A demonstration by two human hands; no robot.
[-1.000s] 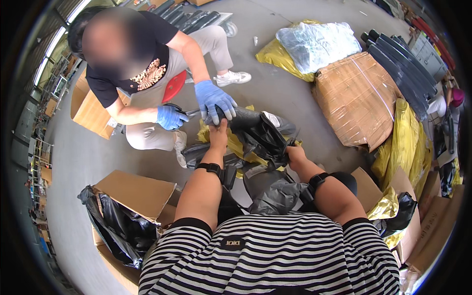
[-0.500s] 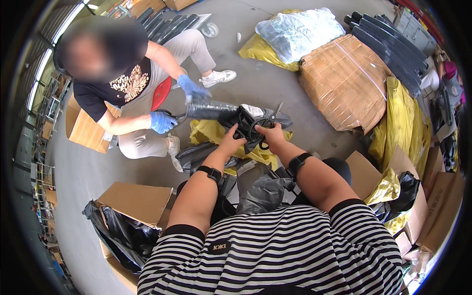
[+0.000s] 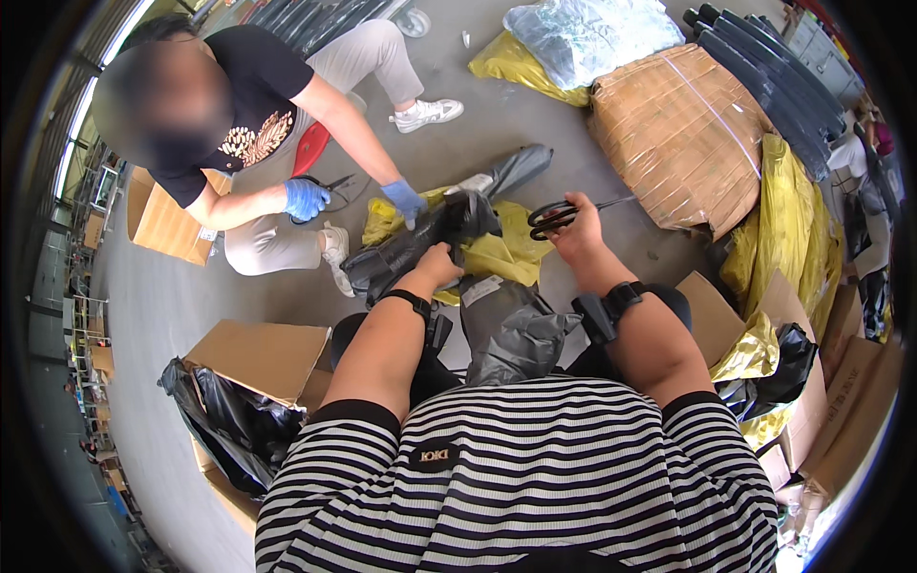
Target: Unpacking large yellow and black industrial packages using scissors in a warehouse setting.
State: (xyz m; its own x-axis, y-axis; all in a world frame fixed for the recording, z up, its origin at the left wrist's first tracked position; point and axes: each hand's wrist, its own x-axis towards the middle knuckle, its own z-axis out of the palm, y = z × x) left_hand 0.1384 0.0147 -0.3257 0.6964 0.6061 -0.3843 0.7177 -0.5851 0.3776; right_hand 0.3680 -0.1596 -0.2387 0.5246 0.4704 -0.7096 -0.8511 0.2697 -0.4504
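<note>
My left hand (image 3: 437, 265) is closed on the near side of a dark plastic-wrapped bundle (image 3: 406, 250) in front of me. My right hand (image 3: 579, 235) is raised to the right of it, gripping black-handled scissors (image 3: 548, 222) whose blades point right, away from the bundle. Another dark grey wrapped roll (image 3: 522, 170) lies slantwise just beyond. Yellow plastic sheeting (image 3: 511, 250) spreads beneath. Across from me a co-worker in blue gloves rests one gloved hand (image 3: 406, 201) at the bundle's far side. The other gloved hand (image 3: 307, 199) holds dark-handled scissors (image 3: 336, 187).
A large taped carton (image 3: 673, 134) stands at the far right, near yellow plastic bags (image 3: 778, 220) and stacked dark rolls (image 3: 764, 76). An open box with black plastic (image 3: 248, 420) is at my left. Crumpled grey plastic (image 3: 525, 344) lies close to my body.
My right hand has moved right with the scissors, away from my left hand. The wrapped roll, earlier held level by the co-worker, is lower. The co-worker's far hand has reached toward the bundle.
</note>
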